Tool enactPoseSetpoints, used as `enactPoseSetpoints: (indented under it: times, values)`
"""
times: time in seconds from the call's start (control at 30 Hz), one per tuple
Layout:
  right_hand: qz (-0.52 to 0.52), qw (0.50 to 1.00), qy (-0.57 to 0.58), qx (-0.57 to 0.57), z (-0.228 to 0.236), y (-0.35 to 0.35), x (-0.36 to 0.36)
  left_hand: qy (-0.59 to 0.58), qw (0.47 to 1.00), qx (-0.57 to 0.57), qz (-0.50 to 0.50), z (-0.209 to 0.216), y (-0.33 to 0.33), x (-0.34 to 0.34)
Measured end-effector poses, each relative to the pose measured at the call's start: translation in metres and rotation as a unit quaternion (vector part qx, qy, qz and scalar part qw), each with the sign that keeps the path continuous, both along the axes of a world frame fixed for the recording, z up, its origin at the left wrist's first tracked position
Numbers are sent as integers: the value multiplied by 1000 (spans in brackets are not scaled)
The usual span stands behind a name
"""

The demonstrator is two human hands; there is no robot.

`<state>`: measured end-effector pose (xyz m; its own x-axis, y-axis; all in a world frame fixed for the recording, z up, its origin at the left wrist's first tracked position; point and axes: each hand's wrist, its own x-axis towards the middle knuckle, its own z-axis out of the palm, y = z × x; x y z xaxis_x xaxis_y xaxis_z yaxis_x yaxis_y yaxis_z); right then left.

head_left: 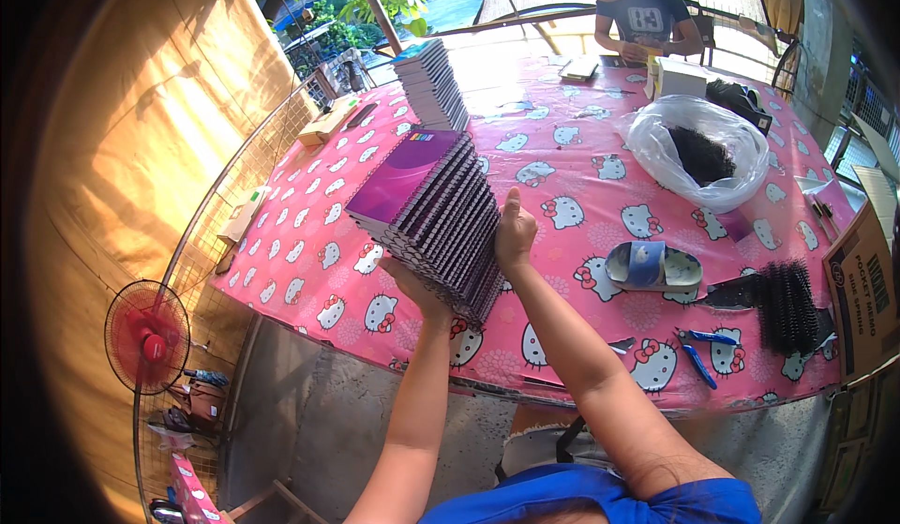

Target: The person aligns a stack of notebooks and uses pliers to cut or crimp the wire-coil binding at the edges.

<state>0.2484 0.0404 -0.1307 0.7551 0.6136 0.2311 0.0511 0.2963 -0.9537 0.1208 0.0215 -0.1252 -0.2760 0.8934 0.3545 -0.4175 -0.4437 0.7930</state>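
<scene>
A tall stack of spiral-bound notebooks (439, 219) with purple covers stands tilted between my two hands, its black coil bindings facing me. My left hand (417, 291) presses against the lower left side, with its fingers partly hidden by the stack. On the right side, my right hand (515, 235) grips the edges, thumb pointing up and its other fingers mostly out of sight. Just behind is a second tall stack of notebooks (433, 88) with a bluish top cover. Whether the held stack touches the table is hard to tell.
The table has a pink patterned cover (309, 285). To the right lie a blue slipper (653, 266), blue-handled pliers (698, 351), black coils (787, 308), a plastic bag (694, 154) and a cardboard box (862, 285). A person (647, 18) sits across; a red fan (148, 336) stands left.
</scene>
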Motion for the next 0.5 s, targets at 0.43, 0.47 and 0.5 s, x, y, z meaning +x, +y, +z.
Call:
enactPoseSetpoints:
  times: [0.43,0.47,0.5]
  values:
    - [128,878,-439,-145,29,-181,98,-8,997,-57,52,27,-16,-43]
    - [89,845,-493,-188,26,-223,117,20,996,-29,85,38,-27,-49]
    - [61,840,-481,-241,21,-259,135,24,996,10,80,50,-36,-50]
